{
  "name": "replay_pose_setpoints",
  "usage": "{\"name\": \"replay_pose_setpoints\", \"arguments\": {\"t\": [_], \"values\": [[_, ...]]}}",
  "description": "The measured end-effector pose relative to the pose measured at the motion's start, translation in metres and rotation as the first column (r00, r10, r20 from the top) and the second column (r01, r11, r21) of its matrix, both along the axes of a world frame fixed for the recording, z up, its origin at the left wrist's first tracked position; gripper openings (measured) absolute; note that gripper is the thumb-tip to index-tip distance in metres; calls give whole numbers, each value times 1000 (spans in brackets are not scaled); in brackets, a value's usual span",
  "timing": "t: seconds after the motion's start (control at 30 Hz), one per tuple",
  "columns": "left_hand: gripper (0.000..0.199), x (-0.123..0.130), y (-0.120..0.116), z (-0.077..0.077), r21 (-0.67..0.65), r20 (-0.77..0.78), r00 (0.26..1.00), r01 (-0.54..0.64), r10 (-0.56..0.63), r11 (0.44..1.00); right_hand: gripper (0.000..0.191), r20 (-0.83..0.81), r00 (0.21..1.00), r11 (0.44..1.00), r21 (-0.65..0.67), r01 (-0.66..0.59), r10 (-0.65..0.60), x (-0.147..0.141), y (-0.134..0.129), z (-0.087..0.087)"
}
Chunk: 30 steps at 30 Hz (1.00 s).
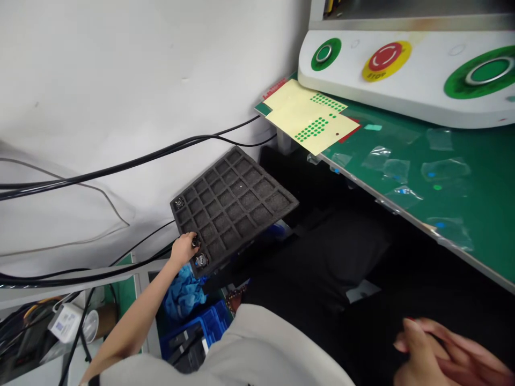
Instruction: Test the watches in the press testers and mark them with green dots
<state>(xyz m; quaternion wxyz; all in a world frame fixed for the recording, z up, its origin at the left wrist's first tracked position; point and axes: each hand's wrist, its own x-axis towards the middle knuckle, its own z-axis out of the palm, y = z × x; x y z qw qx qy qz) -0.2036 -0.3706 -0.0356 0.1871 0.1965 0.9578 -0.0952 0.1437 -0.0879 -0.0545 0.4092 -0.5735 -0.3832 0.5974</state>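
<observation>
A black foam tray with a grid of square pockets lies tilted beside the wall. My left hand reaches to its near left edge, fingers closed on a small round black part at one pocket. Two similar round parts sit in pockets of the same edge row: one part at the far corner, another part with a silvery top at the near corner. At the lower right, away from the tray, my right hand has its fingers curled together; what they hold, if anything, is hidden.
A green bench carries clear plastic scraps and yellow sticker sheets with green dots. Behind them stands a white control panel with a red stop button. Black cables cross the wall. Below are a blue bin and blue cloth.
</observation>
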Motion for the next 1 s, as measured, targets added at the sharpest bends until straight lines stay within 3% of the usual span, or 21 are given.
{"name": "replay_pose_setpoints", "arguments": {"t": [0.07, 0.17, 0.23, 0.33, 0.4, 0.47, 0.6, 0.67, 0.7, 0.77, 0.83, 0.87, 0.93, 1.0], "values": [[23, 0, 8, 7, 50, -29, 1000, 3, -1, 999, 48, -6, 1000, 1000, 21, 3, -3, -7, -4, 9], [27, 14, 36, 19, 211, -101, 995, 42, -21, 977, 43, -22, 1000, 992, 128, 6, -3, -11, -3, 10], [35, 35, 66, 27, 356, -112, 991, 109, -74, 928, 39, -63, 997, 983, 180, -27, 39, -13, -1, 8], [42, 81, 120, 38, 546, -52, 969, 229, -240, 806, 32, -146, 967, 961, 211, -178, 211, -23, -3, 14], [46, 113, 153, 44, 656, -35, 925, 307, -379, 689, 31, -134, 941, 927, 259, -271, 312, -31, -9, 20], [50, 142, 181, 46, 767, -89, 845, 396, -527, 506, 37, -56, 934, 894, 315, -319, 353, -38, -16, 27], [49, 178, 223, 44, 827, -273, 624, 541, -732, 153, 38, 22, 969, 906, 349, -237, 245, -38, -20, 37], [48, 187, 238, 45, 816, -341, 533, 577, -774, 38, 36, -26, 986, 921, 361, -144, 165, -29, -14, 41], [51, 190, 245, 47, 823, -333, 511, 567, -793, 20, 37, -59, 988, 922, 371, -113, 145, -22, -10, 44], [59, 192, 256, 51, 892, -192, 481, 448, -856, 52, 43, -102, 983, 908, 406, -98, 152, -8, 0, 50], [57, 191, 266, 53, 967, 112, 408, 164, -906, 194, 48, -94, 977, 868, 481, -124, 191, 6, 10, 57], [52, 190, 271, 52, 953, 295, 320, -26, -900, 303, 49, -74, 974, 837, 529, -144, 214, 12, 15, 61], [48, 189, 278, 46, 754, 599, 29, -355, -800, 552, 53, -25, 960, 765, 609, -207, 280, 23, 23, 67], [52, 188, 283, 38, 472, 728, -271, -467, -629, 748, 57, 11, 920, 706, 638, -307, 391, 32, 29, 71]]}}
